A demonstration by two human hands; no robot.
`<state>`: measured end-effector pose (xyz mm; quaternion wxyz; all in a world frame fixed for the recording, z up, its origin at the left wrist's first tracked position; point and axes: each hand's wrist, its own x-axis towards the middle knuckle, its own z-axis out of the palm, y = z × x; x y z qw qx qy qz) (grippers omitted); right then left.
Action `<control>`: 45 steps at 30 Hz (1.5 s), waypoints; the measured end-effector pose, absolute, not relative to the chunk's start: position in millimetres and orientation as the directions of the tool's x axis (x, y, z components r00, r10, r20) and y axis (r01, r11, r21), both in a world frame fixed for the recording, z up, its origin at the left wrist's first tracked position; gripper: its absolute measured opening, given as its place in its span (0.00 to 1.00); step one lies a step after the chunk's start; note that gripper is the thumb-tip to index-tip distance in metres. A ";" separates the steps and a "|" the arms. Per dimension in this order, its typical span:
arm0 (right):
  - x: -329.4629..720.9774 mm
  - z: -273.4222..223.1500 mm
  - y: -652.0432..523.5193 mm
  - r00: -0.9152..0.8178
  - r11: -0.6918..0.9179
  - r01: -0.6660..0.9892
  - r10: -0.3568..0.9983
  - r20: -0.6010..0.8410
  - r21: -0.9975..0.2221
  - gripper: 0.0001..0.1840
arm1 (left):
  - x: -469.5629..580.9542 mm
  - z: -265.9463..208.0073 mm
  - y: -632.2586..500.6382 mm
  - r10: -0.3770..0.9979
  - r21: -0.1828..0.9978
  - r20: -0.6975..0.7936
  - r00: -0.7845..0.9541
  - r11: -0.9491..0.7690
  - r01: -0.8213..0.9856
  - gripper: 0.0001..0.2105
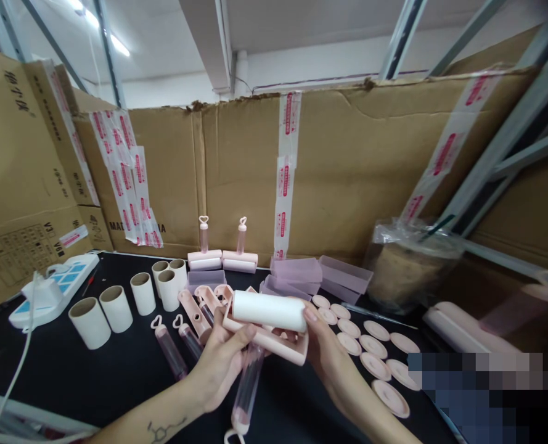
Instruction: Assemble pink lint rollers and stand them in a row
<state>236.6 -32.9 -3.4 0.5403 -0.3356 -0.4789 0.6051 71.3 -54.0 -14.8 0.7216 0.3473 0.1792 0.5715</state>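
Observation:
My left hand point(222, 364) is closed around a pink lint roller frame point(280, 345), whose see-through handle point(250, 385) with a heart loop points down toward me. A white adhesive roll point(269, 310) lies along the frame's opening; whether it is seated cannot be told. The fingers of my right hand point(327, 351) grip the roll's right end. More pink frames point(197, 317) and loose handles point(169, 348) lie just left of and behind my left hand. Several pink end discs point(375, 365) are spread beside my right hand.
White rolls with cardboard cores point(91, 324) stand at left, near a power strip point(73, 277). Two lint rollers point(240, 260) lean against the cardboard wall point(237, 166). Lilac covers point(296, 271) lie behind the hands. A bagged drink cup point(403, 271) and another roller point(463, 333) sit at right.

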 end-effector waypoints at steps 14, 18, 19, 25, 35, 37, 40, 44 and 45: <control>233.4 1.1 -40.2 -0.243 -0.022 -0.288 0.969 0.051 -0.957 0.19 | 53.0 -13.3 -42.6 0.974 0.886 0.036 0.224 0.073 -0.458 0.19; 233.4 2.1 -43.4 -0.294 -0.015 -0.220 0.954 0.051 -0.975 0.19 | 53.1 -12.3 -43.2 0.991 0.953 0.054 0.120 -0.015 -0.303 0.16; 234.3 1.5 -42.4 -0.285 -0.012 -0.210 0.957 0.050 -0.978 0.19 | 53.7 -12.0 -43.1 0.993 0.952 0.065 0.103 -0.030 -0.303 0.15; 235.4 4.8 -40.6 -0.342 -0.189 -0.273 0.936 -0.088 -0.943 0.19 | 55.5 -8.5 -44.9 0.993 0.945 0.103 0.064 -0.078 -0.316 0.13; 239.7 5.1 -36.4 -0.492 -0.463 -0.462 0.843 -0.215 -0.757 0.18 | 57.2 -11.8 -46.0 0.990 0.948 0.103 0.101 -0.067 -0.312 0.15; 241.0 4.5 -35.3 -0.526 -0.470 -0.477 0.830 -0.188 -0.742 0.20 | 56.0 -12.6 -44.8 0.989 0.947 0.095 0.116 -0.054 -0.315 0.15; 241.6 5.8 -35.2 -0.531 -0.483 -0.470 0.823 -0.200 -0.739 0.21 | 54.1 -13.0 -44.4 0.988 0.945 0.093 0.125 -0.048 -0.324 0.15; 241.4 6.5 -35.9 -0.487 -0.483 -0.436 0.836 -0.252 -0.760 0.18 | 52.8 -12.9 -45.5 0.986 0.942 0.096 0.133 -0.047 -0.333 0.14; 241.3 6.1 -36.0 -0.484 -0.480 -0.435 0.838 -0.252 -0.762 0.17 | 52.7 -12.9 -45.7 0.986 0.941 0.091 0.137 -0.040 -0.337 0.15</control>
